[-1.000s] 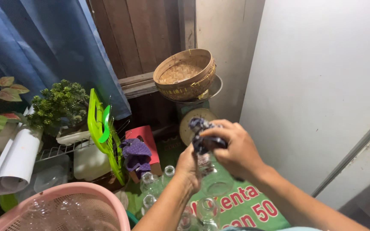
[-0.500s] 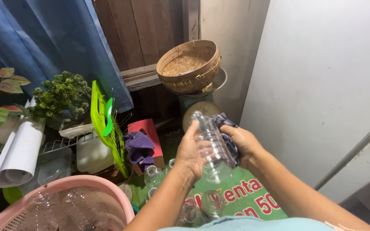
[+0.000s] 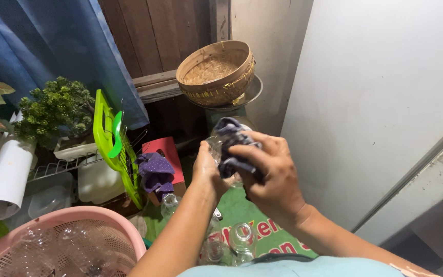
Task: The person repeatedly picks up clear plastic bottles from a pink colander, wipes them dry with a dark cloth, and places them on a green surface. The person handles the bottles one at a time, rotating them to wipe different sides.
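Up close, both bare hands meet in front of the person's chest around a clear glass bottle, which is mostly hidden between them. The left hand cups the bottle from its left side, fingers curled around the glass. The right hand closes over the bottle from the right, its fingers pinching a crumpled dark purple-grey cloth against the glass. The cloth bunches over the top of the bottle and trails under the right palm.

Below the hands, several empty clear glass bottles stand upright on a green mat with red lettering. Down and to the left of the left forearm sits a round pink plastic basket holding clear containers. Left of the hands, a lime green plastic rack stands on edge, with a purple dotted cloth draped beside it over a red box. Above the hands, a woven bamboo basket rests tilted on a metal pan. To the right of the right hand rises a plain white wall panel.
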